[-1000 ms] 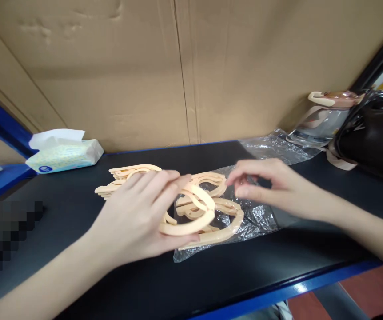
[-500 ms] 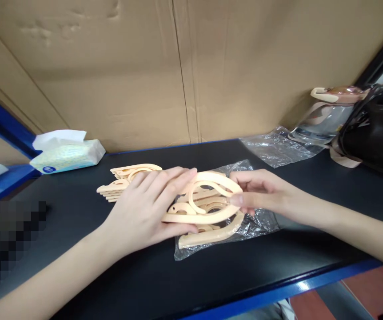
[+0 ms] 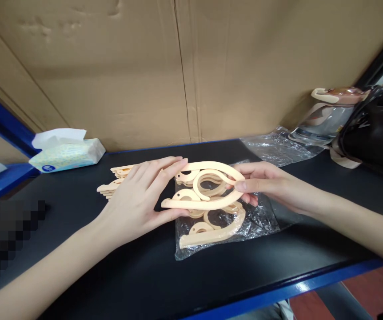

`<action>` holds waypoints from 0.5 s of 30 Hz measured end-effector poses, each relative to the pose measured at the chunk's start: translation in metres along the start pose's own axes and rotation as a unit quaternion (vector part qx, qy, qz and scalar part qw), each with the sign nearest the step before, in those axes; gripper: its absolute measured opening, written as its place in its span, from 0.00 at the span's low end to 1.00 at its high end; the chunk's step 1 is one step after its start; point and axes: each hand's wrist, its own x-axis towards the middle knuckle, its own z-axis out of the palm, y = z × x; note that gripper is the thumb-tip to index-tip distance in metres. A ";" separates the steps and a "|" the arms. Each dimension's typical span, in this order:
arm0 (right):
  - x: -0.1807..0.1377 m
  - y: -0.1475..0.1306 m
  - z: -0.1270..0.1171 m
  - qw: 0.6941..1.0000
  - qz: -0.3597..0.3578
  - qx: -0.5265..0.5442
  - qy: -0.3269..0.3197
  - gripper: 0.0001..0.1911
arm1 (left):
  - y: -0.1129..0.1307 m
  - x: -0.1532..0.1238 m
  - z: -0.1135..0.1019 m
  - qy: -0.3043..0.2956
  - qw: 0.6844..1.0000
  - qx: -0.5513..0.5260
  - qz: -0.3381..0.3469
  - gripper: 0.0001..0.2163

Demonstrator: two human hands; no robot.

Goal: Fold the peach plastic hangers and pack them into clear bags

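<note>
A beige folding clothes hanger (image 3: 216, 205), its arms folded together around the curled hook, is held flat above the table between both hands. My right hand (image 3: 261, 180) pinches its rounded end between thumb and fingers. My left hand (image 3: 145, 191) spans the other end, fingers at the far arm and thumb at the near arm. Underneath lies a clear plastic bag (image 3: 261, 222) with more folded hangers (image 3: 211, 238) in it. Partly hidden behind my left hand is a stack of similar hangers (image 3: 109, 186).
A tissue pack (image 3: 68, 155) lies at the back left of the black table (image 3: 138, 275). At the back right are another clear plastic bag (image 3: 274, 149), a water bottle (image 3: 328, 118) and a black bag (image 3: 378, 129). A cardboard wall (image 3: 128, 80) stands behind.
Both hands have raised the hanger slightly away from me. More of the bagged hangers shows beneath it, and my left hand has shifted a little left along the arms.
</note>
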 end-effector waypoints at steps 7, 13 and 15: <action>-0.002 -0.003 -0.001 1.000 0.000 0.006 -0.015 0.12 | -0.004 -0.002 0.000 -0.029 0.994 -0.103 -0.026 0.35; -0.003 0.000 -0.002 1.000 0.000 -0.001 -0.014 0.14 | -0.003 -0.003 -0.001 -0.040 0.993 -0.111 -0.023 0.34; -0.003 0.001 -0.002 1.000 0.002 -0.009 -0.017 0.14 | -0.002 -0.004 0.000 -0.039 0.993 -0.108 -0.023 0.32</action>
